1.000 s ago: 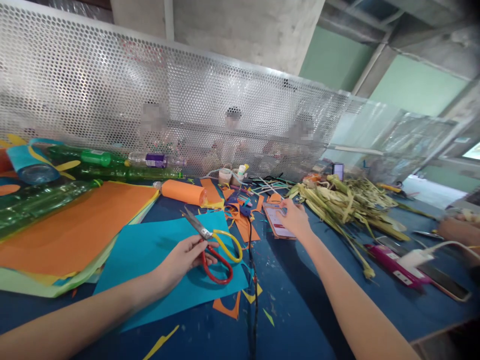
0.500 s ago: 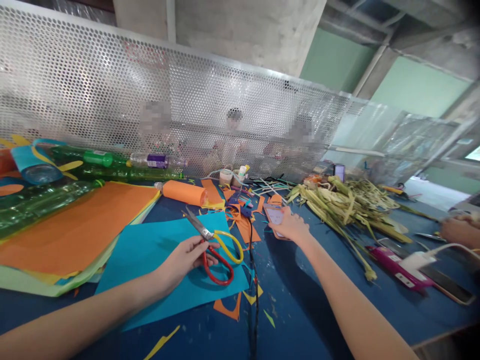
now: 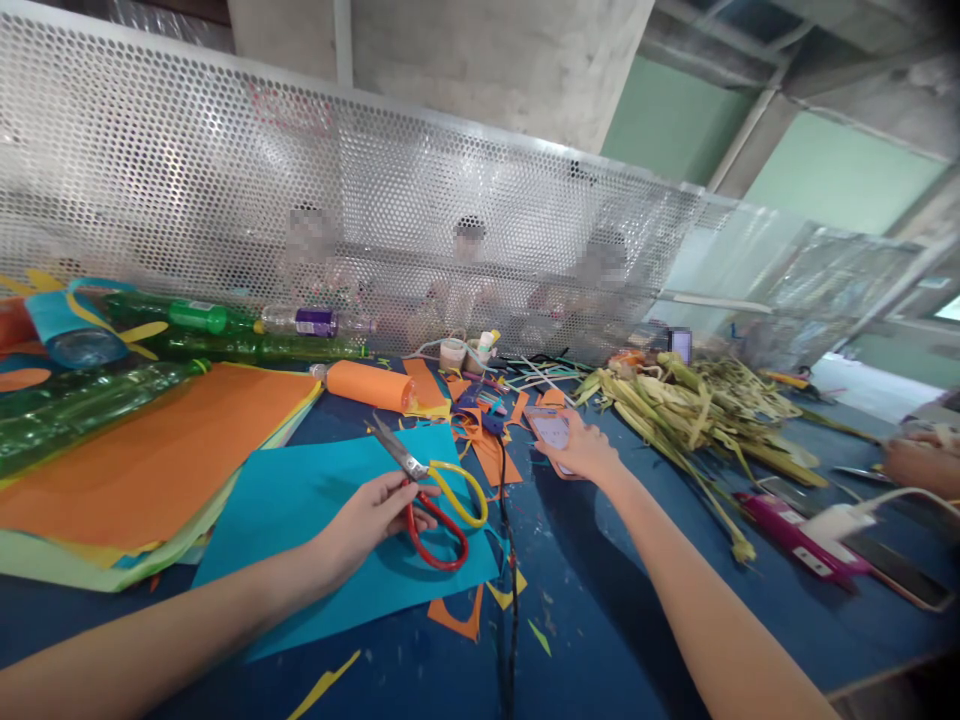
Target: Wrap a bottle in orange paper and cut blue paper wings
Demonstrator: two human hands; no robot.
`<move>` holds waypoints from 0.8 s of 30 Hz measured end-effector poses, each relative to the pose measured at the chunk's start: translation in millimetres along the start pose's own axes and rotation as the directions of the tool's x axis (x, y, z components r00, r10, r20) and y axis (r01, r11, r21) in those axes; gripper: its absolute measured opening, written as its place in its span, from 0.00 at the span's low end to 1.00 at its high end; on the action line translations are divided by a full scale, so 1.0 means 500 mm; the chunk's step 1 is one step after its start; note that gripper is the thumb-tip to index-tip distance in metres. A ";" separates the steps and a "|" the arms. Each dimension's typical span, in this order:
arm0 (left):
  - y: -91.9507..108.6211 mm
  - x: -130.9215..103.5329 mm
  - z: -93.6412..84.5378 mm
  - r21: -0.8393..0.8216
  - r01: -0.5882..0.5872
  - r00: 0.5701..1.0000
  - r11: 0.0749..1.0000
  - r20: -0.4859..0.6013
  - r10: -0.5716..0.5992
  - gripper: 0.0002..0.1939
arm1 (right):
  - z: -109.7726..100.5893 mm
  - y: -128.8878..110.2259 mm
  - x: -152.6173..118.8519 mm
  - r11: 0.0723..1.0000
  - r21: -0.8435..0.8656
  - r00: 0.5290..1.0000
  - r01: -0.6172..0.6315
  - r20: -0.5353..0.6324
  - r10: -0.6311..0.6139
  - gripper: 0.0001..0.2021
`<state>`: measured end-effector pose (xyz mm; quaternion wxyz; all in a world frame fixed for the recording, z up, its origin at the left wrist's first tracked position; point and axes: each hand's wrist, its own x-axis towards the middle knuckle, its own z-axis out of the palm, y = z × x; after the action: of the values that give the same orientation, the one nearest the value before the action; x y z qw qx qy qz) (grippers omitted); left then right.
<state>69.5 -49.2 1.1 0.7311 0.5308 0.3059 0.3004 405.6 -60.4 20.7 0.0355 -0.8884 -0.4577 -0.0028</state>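
My left hand [image 3: 382,508] grips scissors [image 3: 444,510] with one red and one yellow handle, their blades pointing up and left. Beneath them a blue paper sheet [image 3: 300,510] lies on the dark blue table. To the right, my right hand [image 3: 586,447] rests over a phone [image 3: 551,430] with a lit screen that lies flat; the fingers are spread and touch its right side. Orange paper scraps [image 3: 496,462] and a black cable [image 3: 510,560] lie between the two hands.
Stacked coloured paper [image 3: 157,450] and green bottles [image 3: 82,410] are on the left. An orange-wrapped bottle [image 3: 367,385] lies behind the blue sheet. Dry husks [image 3: 675,410], a pink power strip [image 3: 802,540] and a person's hand [image 3: 922,460] are on the right. Perforated metal panel [image 3: 420,200] behind.
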 end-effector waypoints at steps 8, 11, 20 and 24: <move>-0.003 -0.003 -0.003 0.007 -0.019 1.000 1.000 0.011 0.019 0.17 | -0.002 -0.009 -0.017 1.000 -0.028 1.000 -0.004 0.001 0.004 0.35; -0.002 -0.002 -0.002 0.003 -0.014 1.000 1.000 0.005 0.014 0.18 | -0.001 -0.011 -0.017 1.000 -0.028 1.000 -0.005 -0.002 0.005 0.35; -0.001 -0.001 0.001 -0.008 -0.008 1.000 1.000 -0.007 0.008 0.17 | 0.002 -0.014 -0.014 1.000 -0.024 1.000 -0.012 0.004 0.013 0.35; 0.000 -0.003 0.002 -0.002 -0.014 1.000 1.000 -0.005 0.014 0.18 | 0.000 -0.014 -0.014 1.000 -0.022 1.000 -0.003 0.010 0.003 0.36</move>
<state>69.2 -50.9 1.4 0.7286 0.5316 0.3036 0.3071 396.1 -62.1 20.9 0.0236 -0.8895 -0.4564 -0.0035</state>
